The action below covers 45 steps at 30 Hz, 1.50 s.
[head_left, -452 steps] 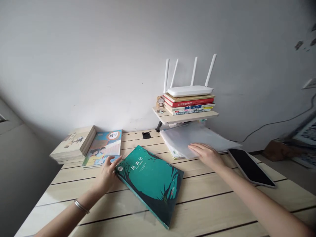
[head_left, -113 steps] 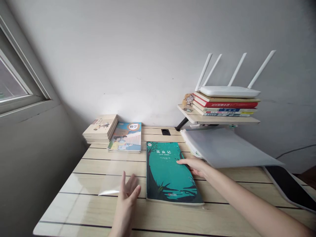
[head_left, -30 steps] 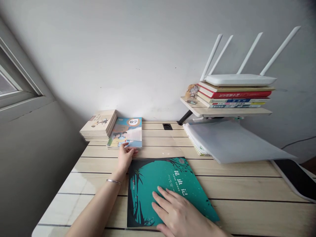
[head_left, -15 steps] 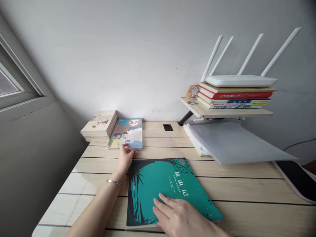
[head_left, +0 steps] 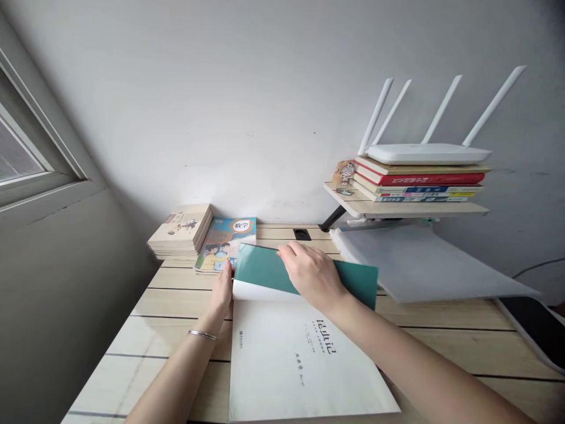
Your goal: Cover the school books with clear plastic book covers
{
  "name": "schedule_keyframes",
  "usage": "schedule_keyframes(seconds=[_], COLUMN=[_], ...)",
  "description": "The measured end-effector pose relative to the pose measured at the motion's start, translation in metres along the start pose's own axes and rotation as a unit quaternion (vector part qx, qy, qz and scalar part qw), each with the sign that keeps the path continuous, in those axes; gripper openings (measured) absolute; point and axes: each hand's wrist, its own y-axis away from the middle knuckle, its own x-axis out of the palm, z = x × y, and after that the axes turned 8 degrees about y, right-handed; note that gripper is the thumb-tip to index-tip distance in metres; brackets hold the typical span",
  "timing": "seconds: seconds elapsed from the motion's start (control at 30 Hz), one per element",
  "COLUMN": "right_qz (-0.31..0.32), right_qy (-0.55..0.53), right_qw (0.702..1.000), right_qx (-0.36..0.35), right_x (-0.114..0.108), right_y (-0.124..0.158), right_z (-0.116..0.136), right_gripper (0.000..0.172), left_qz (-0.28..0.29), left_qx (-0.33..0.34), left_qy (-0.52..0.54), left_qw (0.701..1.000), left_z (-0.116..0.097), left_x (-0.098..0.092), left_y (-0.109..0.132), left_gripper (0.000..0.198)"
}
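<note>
Clock basis: directions read from the middle of the book lying at the near side of the desk.
Wall: plain grey-white (head_left: pixel 220 106), behind everything at 12 o'clock.
Desk: pale wood boards (head_left: pixel 168 297) with dark seams, under all items listed.
Window: partly in view (head_left: pixel 17 153), at 10 o'clock.
Raised shelf: wooden ledge (head_left: pixel 353 203) on a black support, at 1 o'clock.
昆虫记 book: flat on the desk, turned to a white title page (head_left: pixel 282 353) with handwriting; its teal cover (head_left: pixel 265 268) is lifted at the 12 o'clock edge.
Translucent plastic folder: over papers (head_left: pixel 424 265), at 2 o'clock.
White router: four antennas up (head_left: pixel 428 154), on stacked books (head_left: pixel 428 178) on the shelf, at 1 o'clock.
Pale book stack: squared (head_left: pixel 180 229), at 10 o'clock.
数学 textbook: just beside that stack (head_left: pixel 220 235), between 10 and 11 o'clock.
Black-screened device: partly cropped (head_left: pixel 534 330), at 3 o'clock.
Right hand: on the teal cover at 12 o'clock (head_left: pixel 311 274); fingers together, clamped over its upper edge, thumb hidden.
Left hand: at the book's 10 o'clock edge (head_left: pixel 223 288), thumb up; other fingers largely hidden, grip cannot be told.
Figurine: on the shelf beside the books (head_left: pixel 345 174), between 12 and 1 o'clock.
Black desk socket: recessed (head_left: pixel 302 235), at 12 o'clock.
Silver bangle: on the left wrist (head_left: pixel 202 334).
</note>
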Motion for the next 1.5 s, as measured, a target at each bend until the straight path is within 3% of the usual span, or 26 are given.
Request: schedule_keyframes(seconds=[0.07,0.17,0.3,0.5,0.67,0.83,1.07,1.17,1.37,1.5], right_qz=[-0.025,-0.046,0.006,0.099,0.075,0.070,0.083,0.083,0.041,0.082], right_qy=[0.013,-0.012,-0.099,-0.151,-0.134,-0.096,-0.114,-0.111,-0.087,-0.119], right_qw=[1.000,0.999,0.995,0.983,0.987,0.990,0.986,0.986,0.990,0.985], right_qx=[-0.013,-0.019,-0.021,-0.025,-0.050,-0.070,-0.083,-0.091,-0.099,-0.089], right_x=[0.016,0.032,0.040,0.032,0.021,0.013,0.019,0.018,0.011,0.002], right_y=[-0.007,-0.005,0.020,0.042,0.026,0.007,0.025,0.023,-0.012,-0.007], right_z=[-0.001,0.004,0.022,0.034,0.020,0.012,0.017,0.013,0.004,0.012], right_gripper=[0.025,0.035,0.034,0.053,0.058,0.064,0.074,0.075,0.064,0.060], left_qz=[0.001,0.010,0.010,-0.016,0.051,0.053,0.057,0.063,0.094,0.101], left_qx=[-0.011,-0.027,-0.028,-0.034,-0.007,-0.012,-0.090,-0.098,-0.079,-0.083], left_qy=[-0.005,-0.009,0.013,0.014,0.034,0.032,0.014,0.016,0.020,0.024], left_qw=[1.000,1.000,0.999,0.999,0.998,0.998,0.994,0.993,0.992,0.991], left_z=[0.000,-0.001,-0.002,-0.008,-0.017,-0.022,-0.018,-0.017,-0.022,-0.027], left_x=[0.000,0.002,0.004,0.005,0.010,0.013,0.006,0.005,0.007,0.007], left_y=[0.001,0.001,0.000,0.000,0.003,0.007,0.005,0.006,0.008,0.010], left_gripper=[0.043,0.042,0.058,0.070,0.065,0.064,0.053,0.052,0.058,0.068])
